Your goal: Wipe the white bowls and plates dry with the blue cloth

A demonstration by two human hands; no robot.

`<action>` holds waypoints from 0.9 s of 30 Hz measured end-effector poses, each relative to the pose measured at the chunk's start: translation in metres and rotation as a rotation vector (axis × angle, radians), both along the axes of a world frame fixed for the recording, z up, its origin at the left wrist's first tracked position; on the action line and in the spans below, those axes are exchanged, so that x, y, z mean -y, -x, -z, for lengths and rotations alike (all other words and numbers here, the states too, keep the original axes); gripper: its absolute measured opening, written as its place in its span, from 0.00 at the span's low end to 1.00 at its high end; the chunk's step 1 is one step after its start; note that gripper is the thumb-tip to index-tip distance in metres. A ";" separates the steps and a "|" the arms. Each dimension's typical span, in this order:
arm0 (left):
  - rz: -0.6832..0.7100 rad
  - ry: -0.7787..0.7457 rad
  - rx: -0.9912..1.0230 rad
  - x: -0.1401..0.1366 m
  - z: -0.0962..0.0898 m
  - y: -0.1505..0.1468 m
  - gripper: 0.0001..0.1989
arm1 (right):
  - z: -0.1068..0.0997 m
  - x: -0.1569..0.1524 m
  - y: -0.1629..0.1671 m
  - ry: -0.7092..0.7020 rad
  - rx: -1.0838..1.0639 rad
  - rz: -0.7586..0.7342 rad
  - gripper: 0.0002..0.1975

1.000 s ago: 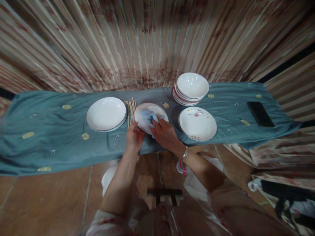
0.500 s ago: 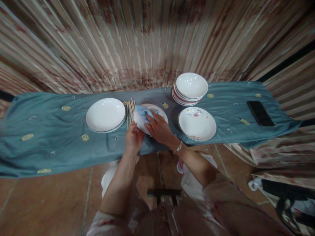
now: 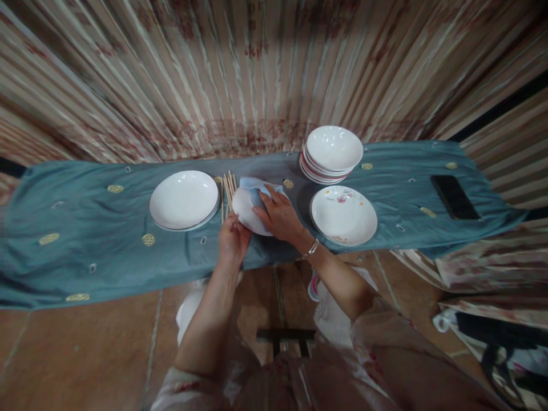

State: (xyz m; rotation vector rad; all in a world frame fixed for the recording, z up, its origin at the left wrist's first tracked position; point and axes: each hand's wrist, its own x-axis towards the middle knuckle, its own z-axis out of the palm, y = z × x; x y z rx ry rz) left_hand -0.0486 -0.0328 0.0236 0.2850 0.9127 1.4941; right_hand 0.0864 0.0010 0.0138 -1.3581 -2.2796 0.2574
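My left hand (image 3: pixel 234 238) is closed on the lower left edge of a white plate (image 3: pixel 245 210), thumb on the near rim. A light blue cloth (image 3: pixel 257 188) lies bunched over the plate's far side. Pressing that cloth to the plate is my right hand (image 3: pixel 278 216), fingers bent over it; a bracelet circles its wrist. Part of the plate and cloth is hidden under this hand. Several wooden chopsticks (image 3: pixel 230 185) lie just left of the plate, beyond my left hand.
Left of the chopsticks is a stack of white plates (image 3: pixel 184 200). To the right stand stacked bowls (image 3: pixel 331 149) and, nearer me, flower-patterned plates (image 3: pixel 345 216). A black phone (image 3: pixel 454 197) lies at the right end of the table's green-blue cloth (image 3: pixel 115 257). A pleated curtain (image 3: pixel 192 85) hangs behind.
My right hand has slid a little to the right over the plate, and the blue cloth has spread out with it. My left hand keeps its hold in nearly the same place.
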 end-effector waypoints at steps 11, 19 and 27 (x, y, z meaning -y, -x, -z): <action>0.009 -0.003 0.023 0.002 0.000 0.002 0.21 | 0.007 0.011 -0.001 -0.008 0.018 0.099 0.30; 0.014 -0.020 0.004 0.001 0.001 0.000 0.19 | 0.002 0.023 -0.006 -0.027 0.068 0.110 0.27; 0.011 -0.032 0.030 0.001 0.003 0.000 0.21 | -0.009 0.038 -0.011 -0.019 0.065 0.034 0.26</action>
